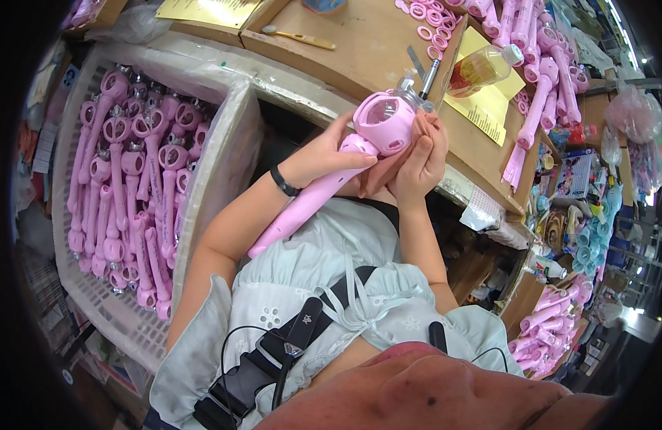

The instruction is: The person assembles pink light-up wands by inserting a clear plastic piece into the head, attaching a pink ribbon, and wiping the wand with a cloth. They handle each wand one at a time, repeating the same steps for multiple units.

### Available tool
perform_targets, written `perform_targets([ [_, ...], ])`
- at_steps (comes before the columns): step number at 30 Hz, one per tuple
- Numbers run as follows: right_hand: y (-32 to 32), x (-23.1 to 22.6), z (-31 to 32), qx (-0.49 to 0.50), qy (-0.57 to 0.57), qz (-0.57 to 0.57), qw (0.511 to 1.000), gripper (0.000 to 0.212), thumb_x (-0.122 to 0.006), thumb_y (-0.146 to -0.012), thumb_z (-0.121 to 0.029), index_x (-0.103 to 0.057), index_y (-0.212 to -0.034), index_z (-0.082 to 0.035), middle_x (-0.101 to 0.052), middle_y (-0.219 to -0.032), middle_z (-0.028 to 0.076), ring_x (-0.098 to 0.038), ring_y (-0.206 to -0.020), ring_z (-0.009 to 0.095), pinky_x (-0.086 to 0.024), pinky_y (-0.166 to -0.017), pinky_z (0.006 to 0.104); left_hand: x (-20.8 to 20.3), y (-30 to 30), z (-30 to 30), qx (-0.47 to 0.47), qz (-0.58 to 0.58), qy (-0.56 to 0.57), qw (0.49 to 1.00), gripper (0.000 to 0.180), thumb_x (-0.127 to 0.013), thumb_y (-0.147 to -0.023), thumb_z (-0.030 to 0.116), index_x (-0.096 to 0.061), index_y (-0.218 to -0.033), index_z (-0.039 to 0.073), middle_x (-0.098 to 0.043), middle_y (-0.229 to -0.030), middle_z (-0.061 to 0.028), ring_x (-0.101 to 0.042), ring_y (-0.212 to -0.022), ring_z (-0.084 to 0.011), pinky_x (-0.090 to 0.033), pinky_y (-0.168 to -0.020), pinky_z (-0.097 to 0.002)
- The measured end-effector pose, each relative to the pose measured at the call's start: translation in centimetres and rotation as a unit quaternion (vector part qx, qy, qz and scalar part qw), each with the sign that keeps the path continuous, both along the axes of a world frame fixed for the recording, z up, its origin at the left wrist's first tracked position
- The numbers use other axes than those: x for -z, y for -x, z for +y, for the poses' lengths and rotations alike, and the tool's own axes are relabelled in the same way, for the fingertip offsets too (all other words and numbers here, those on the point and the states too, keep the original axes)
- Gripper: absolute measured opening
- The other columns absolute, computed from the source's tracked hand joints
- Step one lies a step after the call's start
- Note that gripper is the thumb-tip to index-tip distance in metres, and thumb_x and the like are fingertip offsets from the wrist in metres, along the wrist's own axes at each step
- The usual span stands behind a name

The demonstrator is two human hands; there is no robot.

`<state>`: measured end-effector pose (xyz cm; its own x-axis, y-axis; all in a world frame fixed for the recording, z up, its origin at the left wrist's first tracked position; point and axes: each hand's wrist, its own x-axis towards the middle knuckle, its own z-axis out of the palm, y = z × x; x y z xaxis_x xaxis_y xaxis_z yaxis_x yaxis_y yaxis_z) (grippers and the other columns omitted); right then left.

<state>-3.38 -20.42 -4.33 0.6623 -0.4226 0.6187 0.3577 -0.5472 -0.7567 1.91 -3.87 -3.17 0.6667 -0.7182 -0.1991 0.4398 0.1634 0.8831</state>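
Note:
In my left hand (324,155) is a pink toy wand (306,206), gripped round its neck just below the head. The wand lies tilted, its long handle running down to the left against my clothes. Its round head is an open pink frame with a clear dome inside, topped by a clear crown-like piece (407,87). My right hand (423,161) is closed on a brownish-pink cloth (381,175), pressed to the right side of the head. Part of the cloth hangs beneath the wand.
Left of me stands a white plastic crate (123,326) full of similar wands. On the workbench (360,54) lie a toothbrush (299,38), pink rings (435,32), a pen-like tool (430,77), yellow sheets (481,118) and a bottle (481,70). More pink wand parts (539,93) are piled at right.

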Motion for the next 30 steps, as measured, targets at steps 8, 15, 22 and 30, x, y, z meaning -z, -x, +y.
perform_targets([
  [8, 0.8, -1.0, 0.8, -0.031, 0.223, -0.057, 0.973, 0.017, -0.056, -0.091, -0.016, -0.067, -0.097, -0.005, -0.049, -0.126, 0.018, -0.043, -0.121, 0.037, -0.036, -0.099, 0.0467, -0.3, 0.8, -0.4, 0.014, -0.092, -0.009, 0.996, 0.086, -0.067, -0.077, 0.009, -0.012, -0.143, 0.005, -0.049, -0.118, -0.0109, -0.058, -0.085, -0.0133, -0.05, -0.069, -0.0248],
  [15, 0.8, -3.0, 0.4, -0.039, -0.075, 0.01, 0.996, 0.033, -0.043, -0.097, -0.024, -0.066, -0.091, -0.001, -0.038, -0.137, 0.023, -0.046, -0.119, 0.028, -0.034, -0.099, 0.0395, -2.4, 2.5, 0.6, -0.035, -0.257, -0.086, 0.962, 0.101, -0.073, -0.071, 0.011, -0.005, -0.145, 0.004, -0.033, -0.139, -0.0159, -0.036, -0.128, -0.0238, -0.029, -0.105, -0.0336],
  [22, 2.0, -1.6, 1.7, -0.054, -0.082, -0.122, 0.988, 0.043, -0.035, -0.099, -0.034, -0.055, -0.095, 0.004, -0.033, -0.138, 0.025, -0.047, -0.116, 0.032, -0.044, -0.09, 0.0389, -2.3, 1.6, 1.8, 0.129, 0.075, 0.059, 0.987, 0.099, -0.071, -0.071, 0.006, -0.003, -0.143, 0.003, -0.058, -0.103, -0.0154, -0.064, -0.075, -0.0215, -0.053, -0.063, -0.0306],
  [30, 2.2, -1.3, 1.5, 0.0, 0.007, -0.132, 0.991, 0.035, -0.039, -0.098, -0.03, -0.051, -0.095, 0.002, -0.03, -0.137, 0.024, -0.029, -0.131, 0.039, -0.042, -0.095, 0.0419, -1.0, 1.5, 1.3, 0.205, 0.223, 0.205, 0.931, 0.068, -0.071, -0.07, 0.027, -0.04, -0.123, -0.003, -0.059, -0.083, -0.0152, -0.058, -0.05, -0.0181, -0.047, -0.041, -0.0274],
])
